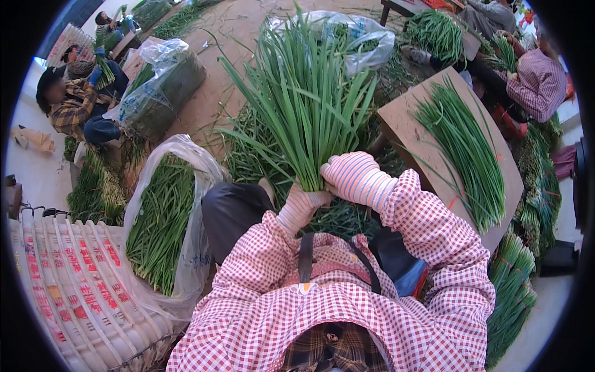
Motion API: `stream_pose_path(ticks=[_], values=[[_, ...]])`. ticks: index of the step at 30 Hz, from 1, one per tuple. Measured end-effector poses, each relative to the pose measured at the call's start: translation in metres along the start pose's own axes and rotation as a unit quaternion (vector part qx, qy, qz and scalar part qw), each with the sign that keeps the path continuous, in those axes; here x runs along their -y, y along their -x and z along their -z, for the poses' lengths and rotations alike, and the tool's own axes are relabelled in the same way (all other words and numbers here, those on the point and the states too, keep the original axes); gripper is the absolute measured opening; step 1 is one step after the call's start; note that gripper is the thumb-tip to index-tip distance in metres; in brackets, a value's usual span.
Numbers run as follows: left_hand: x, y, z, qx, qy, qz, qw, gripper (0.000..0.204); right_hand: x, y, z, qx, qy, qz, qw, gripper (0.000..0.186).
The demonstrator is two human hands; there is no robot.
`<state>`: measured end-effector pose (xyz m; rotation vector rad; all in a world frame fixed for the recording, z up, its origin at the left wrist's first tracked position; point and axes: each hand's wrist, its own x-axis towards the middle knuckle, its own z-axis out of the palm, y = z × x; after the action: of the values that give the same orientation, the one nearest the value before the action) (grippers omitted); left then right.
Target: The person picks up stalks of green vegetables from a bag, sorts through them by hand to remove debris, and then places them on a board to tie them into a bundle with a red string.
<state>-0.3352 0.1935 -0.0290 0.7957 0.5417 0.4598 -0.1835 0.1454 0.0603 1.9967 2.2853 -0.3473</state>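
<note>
Well, a tall bunch of green leaves (307,111) stands fanned out in front of the person, its base wrapped by the left hand (302,204). The right hand (362,178), in a striped glove, curls in against the right side of the stalks; whether its fingertips pinch any, I can't tell. To the left, an open clear plastic bag (199,245) holds a heap of similar greens (162,223). Beyond the bunch, another plastic bag (378,40) also has greens in it, partly screened by the leaves. At the lower left, a white ribbed container (80,285) with red print is cut off, its contents hidden. The bunch's stalk ends disappear behind the hands.
</note>
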Motion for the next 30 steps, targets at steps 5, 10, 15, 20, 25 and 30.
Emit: stream_pose_path(ticks=[5, 10, 15, 20, 25, 30], values=[[0.006, -0.012, 0.026, 0.003, -0.082, -0.022, 0.996, 0.055, -0.009, -0.016, 0.013, 0.127, -0.192, 0.013, 0.973, 0.026], [0.008, -0.013, 0.040, 0.045, 0.026, -0.043, 0.998, 0.057, -0.018, 0.017, -0.001, 0.189, -0.574, 0.011, 0.797, 0.022], [-0.012, -0.004, 0.041, 0.063, 0.147, 0.046, 0.986, 0.055, -0.014, 0.096, 0.007, 0.295, -0.715, -0.004, 0.633, 0.018], [0.000, -0.014, 0.057, 0.073, 0.266, 0.069, 0.959, 0.055, -0.015, 0.158, -0.038, 0.391, -0.683, -0.146, 0.599, 0.030], [-0.002, -0.005, 0.037, 0.029, 0.081, 0.049, 0.995, 0.056, -0.012, 0.093, -0.048, 0.097, -0.560, -0.202, 0.798, 0.094], [0.012, 0.003, 0.029, 0.063, 0.001, -0.006, 0.998, 0.044, 0.028, -0.016, -0.072, -0.258, -0.800, -0.175, 0.513, 0.072]])
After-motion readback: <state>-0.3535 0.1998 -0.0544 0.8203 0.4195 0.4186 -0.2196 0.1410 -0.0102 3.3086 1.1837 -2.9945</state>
